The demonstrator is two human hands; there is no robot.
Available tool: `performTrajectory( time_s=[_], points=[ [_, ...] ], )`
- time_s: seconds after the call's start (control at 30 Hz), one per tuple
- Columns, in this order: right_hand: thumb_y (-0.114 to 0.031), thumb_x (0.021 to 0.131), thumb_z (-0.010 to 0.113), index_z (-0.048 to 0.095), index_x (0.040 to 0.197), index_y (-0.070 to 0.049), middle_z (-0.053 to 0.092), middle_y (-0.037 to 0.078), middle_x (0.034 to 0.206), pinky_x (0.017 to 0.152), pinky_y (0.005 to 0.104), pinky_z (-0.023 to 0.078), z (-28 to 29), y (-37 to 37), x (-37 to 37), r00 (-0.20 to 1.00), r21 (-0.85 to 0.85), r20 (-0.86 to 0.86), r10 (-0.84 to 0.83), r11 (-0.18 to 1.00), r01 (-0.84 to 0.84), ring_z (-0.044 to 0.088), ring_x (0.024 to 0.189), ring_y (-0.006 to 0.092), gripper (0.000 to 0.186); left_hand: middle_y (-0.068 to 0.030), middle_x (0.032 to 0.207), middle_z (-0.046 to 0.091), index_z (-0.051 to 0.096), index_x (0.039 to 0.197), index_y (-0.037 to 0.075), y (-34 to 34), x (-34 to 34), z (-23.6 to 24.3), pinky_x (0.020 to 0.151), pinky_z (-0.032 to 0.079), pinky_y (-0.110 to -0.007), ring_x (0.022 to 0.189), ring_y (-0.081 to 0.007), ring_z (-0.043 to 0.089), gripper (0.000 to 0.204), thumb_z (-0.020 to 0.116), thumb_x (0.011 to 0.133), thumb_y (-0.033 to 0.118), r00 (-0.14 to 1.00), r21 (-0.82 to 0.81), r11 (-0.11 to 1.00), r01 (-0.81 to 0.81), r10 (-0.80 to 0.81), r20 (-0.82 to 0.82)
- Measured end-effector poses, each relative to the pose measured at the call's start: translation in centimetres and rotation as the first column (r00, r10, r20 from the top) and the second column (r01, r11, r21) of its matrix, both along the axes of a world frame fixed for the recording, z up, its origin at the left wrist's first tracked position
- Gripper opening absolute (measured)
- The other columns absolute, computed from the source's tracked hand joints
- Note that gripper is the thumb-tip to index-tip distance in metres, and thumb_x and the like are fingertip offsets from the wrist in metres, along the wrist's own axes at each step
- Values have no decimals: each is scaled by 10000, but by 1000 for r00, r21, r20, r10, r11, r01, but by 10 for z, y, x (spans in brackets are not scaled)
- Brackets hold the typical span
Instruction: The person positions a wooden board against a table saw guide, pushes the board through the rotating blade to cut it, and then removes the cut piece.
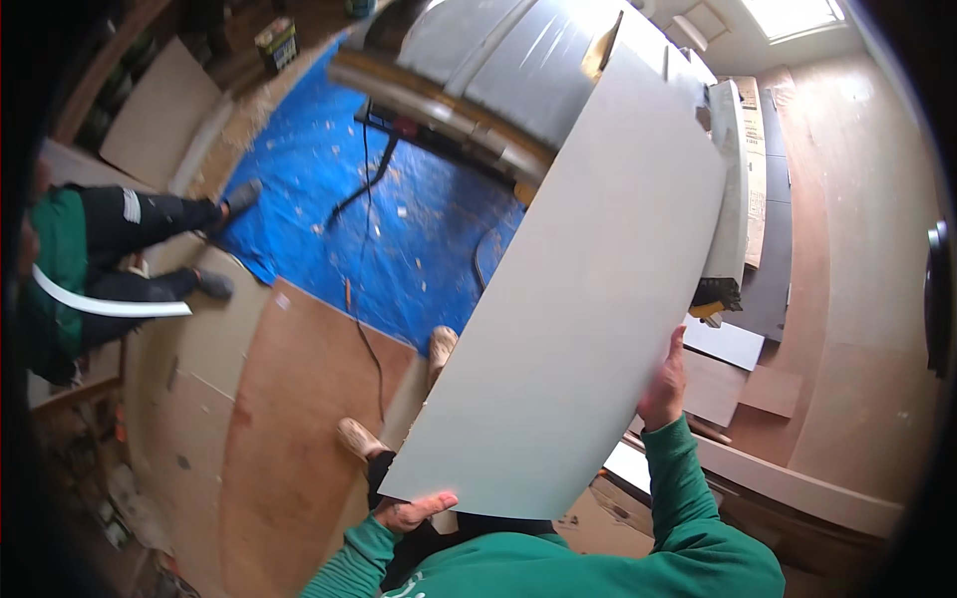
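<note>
A large white board (pixel 588 269) stretches away from my body, its far part lying over a grey metal machine table (pixel 518 75). My left hand (pixel 414 510) grips the near left corner, thumb on top and the other fingers largely beneath. On the right edge, my right hand (pixel 666 387) is closed round the board with the thumb up; its fingertips are hidden under it. A long pale rail (pixel 731 179) with a black and yellow end runs close along the board's right side.
At the left stands another person (pixel 120 224) beside a curved white strip (pixel 110 304). Blue sheeting (pixel 419 229) with scattered scraps and a cable (pixel 367 349) covers floor under the machine. A brown plywood sheet (pixel 299 439) lies near my feet. Panels (pixel 723 344) and cardboard (pixel 753 169) are at right.
</note>
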State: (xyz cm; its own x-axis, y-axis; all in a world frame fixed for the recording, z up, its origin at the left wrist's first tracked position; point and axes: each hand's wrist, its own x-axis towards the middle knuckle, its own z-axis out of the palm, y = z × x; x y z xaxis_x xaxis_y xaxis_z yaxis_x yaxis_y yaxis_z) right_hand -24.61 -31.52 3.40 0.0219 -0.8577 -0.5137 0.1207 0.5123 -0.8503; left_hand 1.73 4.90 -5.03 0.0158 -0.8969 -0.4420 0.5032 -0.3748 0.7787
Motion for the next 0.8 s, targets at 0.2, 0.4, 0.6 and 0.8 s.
performTrajectory(
  time_s=[0.2, 0.4, 0.6, 0.8],
  points=[
    [-620, 1096, 522, 558, 1481, 20, 706, 115, 1301, 978, 350, 581, -2, 9, 20, 1000, -117, 13, 15, 993, -13, 700, 1128, 216, 748, -106, 1086, 753, 726, 1218, 7, -26, 50, 93, 901, 579, -387, 975, -228, 701, 368, 844, 892, 127, 945, -12, 1000, 21, -16, 328],
    [-617, 1091, 552, 669, 1324, 28, 736, 92, 1101, 804, 355, 600, 18, -64, 45, 993, -158, 109, 44, 987, -26, 712, 916, 191, 696, -104, 1088, 760, 765, 1120, 12, -41, 38, 116, 831, 617, -418, 927, -267, 735, 326, 897, 830, 82, 799, -181, 983, -23, 127, 587],
    [-606, 1066, 618, 731, 1198, 33, 748, 89, 1072, 767, 353, 569, 59, -189, 81, 995, -268, 94, 32, 963, -5, 696, 908, 182, 661, -96, 1036, 777, 805, 1003, 16, -177, 20, 186, 771, 625, -404, 860, -267, 753, 187, 895, 842, 45, 385, -626, 702, 340, 503, 773],
    [-831, 996, 442, 761, 1105, 76, 751, 301, 1128, 1038, 480, 502, 27, -332, 119, 864, -360, -491, -112, 929, -84, 697, 1137, 450, 968, -137, 882, 759, 744, 998, -46, -313, 1, 247, 703, 592, -356, 776, -252, 746, 132, 814, 902, 12, 671, -573, 819, 2, 424, 608]
  ],
)
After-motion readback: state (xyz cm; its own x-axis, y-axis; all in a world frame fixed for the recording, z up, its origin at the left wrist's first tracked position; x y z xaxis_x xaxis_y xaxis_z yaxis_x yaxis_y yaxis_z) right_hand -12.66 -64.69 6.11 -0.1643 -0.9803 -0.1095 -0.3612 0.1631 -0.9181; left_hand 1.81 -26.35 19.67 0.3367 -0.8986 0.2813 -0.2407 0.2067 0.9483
